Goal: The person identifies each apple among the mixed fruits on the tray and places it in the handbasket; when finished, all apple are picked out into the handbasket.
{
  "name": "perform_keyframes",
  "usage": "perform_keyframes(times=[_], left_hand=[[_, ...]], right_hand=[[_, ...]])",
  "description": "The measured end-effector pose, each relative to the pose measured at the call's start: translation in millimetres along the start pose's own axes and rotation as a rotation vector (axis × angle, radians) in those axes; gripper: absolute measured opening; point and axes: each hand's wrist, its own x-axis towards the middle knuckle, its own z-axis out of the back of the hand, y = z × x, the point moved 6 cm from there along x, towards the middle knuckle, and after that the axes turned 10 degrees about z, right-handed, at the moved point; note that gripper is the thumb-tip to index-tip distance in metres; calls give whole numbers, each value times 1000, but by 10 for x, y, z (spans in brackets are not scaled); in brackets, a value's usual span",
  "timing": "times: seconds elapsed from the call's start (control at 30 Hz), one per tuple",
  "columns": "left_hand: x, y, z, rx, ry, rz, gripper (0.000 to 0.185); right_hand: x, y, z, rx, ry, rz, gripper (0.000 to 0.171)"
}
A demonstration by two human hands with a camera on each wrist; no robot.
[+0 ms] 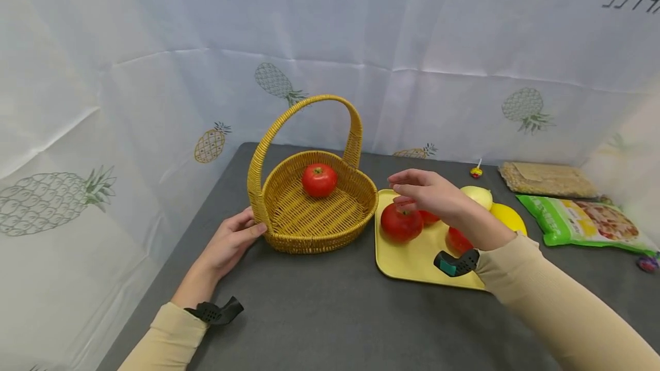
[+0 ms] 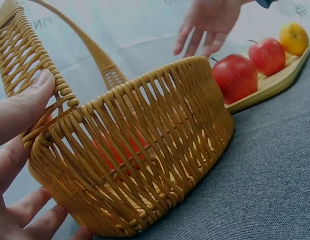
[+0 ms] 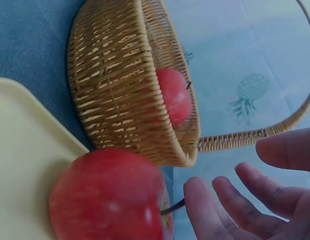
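Observation:
A yellow wicker basket (image 1: 309,243) with a tall handle (image 1: 273,125) holds one red apple (image 1: 319,180). My left hand (image 1: 233,240) grips the basket's left side, its thumb over the foot of the handle and its fingers along the outer wall in the left wrist view. To the right, my right hand (image 1: 428,190) hovers with spread fingers and nothing in them. Below its fingertips lies a large red apple (image 3: 107,195), its stem close to them in the right wrist view. This apple sits at the left side of a pale yellow tray (image 1: 412,262).
More red apples (image 2: 267,56), a pale yellow fruit (image 1: 478,194) and a deeper yellow one (image 1: 509,217) share the tray, partly behind my right arm. Farther right lie a green food packet (image 1: 588,223), a flat brown packet (image 1: 547,179) and a lollipop (image 1: 476,172). A pineapple-print curtain (image 1: 438,96) hangs behind.

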Motion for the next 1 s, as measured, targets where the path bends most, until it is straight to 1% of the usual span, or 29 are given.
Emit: perform_keyframes(times=[0.27, 0.53, 0.77, 0.9, 1.0], left_hand=[[-21, -27, 12, 10, -9, -11, 28], [17, -48, -26, 1, -2, 7, 29], [20, -33, -6, 15, 7, -15, 32], [22, -19, 8, 19, 8, -23, 31], [19, -17, 11, 19, 4, -19, 31]], right_hand=[[-87, -25, 42, -58, -13, -36, 49], [-214, -59, 140, -133, -6, -53, 51], [-236, -104, 177, -205, 18, -92, 50], [-243, -138, 179, -232, 20, -92, 49], [-243, -175, 167, -219, 26, -88, 49]])
